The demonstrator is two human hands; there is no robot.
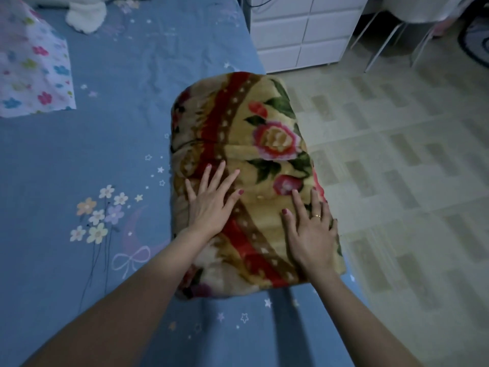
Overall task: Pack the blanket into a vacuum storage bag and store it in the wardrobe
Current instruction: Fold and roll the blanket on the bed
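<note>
**Head view: both palms flatten the folded blanket on the bed**

Head view shows the folded floral blanket (246,181) lying in the centre of the frame, on the right edge of the blue bed (92,154), with tiled floor to its right. No vacuum storage bag can be told for certain; a flower-printed sheet or bag (31,72) lies at the upper left, well apart from the blanket, and what it is cannot be made out.

The step in hand looks like pressing the bundle flat before bagging. To do it well, I would judge that the weight should come down evenly through both palms, working from the near end toward the far end so air is pushed out and the folds stay square. The bundle sits close to the bed's edge, so a sideways shove to the right could slide it toward the floor; pressure should go straight down.

The left hand (211,205) lies on the blanket's near left part, fingers (219,173) straight and spread wide, holding nothing. The right hand (312,231) lies flat on the near right part, fingers likewise straight and splayed, a ring on one, with the outer fingers reaching over the bundle's right side. Both forearms stretch forward from the bottom of the frame, wrists low.
</note>
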